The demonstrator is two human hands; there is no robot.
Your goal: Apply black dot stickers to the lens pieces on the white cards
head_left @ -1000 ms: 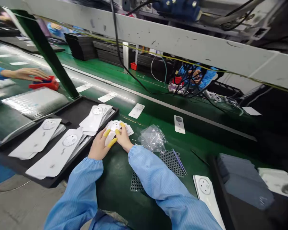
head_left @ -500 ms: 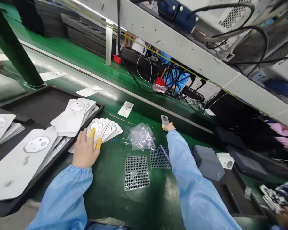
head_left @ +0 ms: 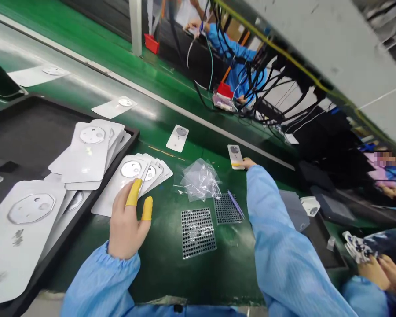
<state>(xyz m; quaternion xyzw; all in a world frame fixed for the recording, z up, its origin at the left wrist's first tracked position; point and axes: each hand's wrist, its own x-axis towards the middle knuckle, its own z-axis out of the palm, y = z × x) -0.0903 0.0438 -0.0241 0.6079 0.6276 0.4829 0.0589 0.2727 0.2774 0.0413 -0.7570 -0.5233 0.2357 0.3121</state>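
Note:
My left hand (head_left: 128, 224), yellow cots on two fingers, has its fingers stretched and apart. Its fingertips are at the lower edge of a fanned stack of white phone back covers (head_left: 122, 182), each with a round camera area. Far forward, my right hand (head_left: 249, 163) grips the near end of a single white phone back cover (head_left: 235, 154) at the belt; most of its fingers are hard to make out. Between my arms lie two clear sheets of black dots (head_left: 198, 233), purple tweezers (head_left: 236, 205) and crumpled clear film (head_left: 200, 179).
A black tray (head_left: 64, 220) with more covers stands at the left. Single covers lie along the green belt (head_left: 145, 88). Grey sheets (head_left: 292, 207) and another tray (head_left: 330, 257) are on the right, beside a co-worker's hands (head_left: 379, 270). Cables (head_left: 267, 97) hang beyond the belt.
The view has shifted and come closer to the bench. My left fingers have drawn back towards the stack's lower edge. My right hand stays at the single cover by the belt.

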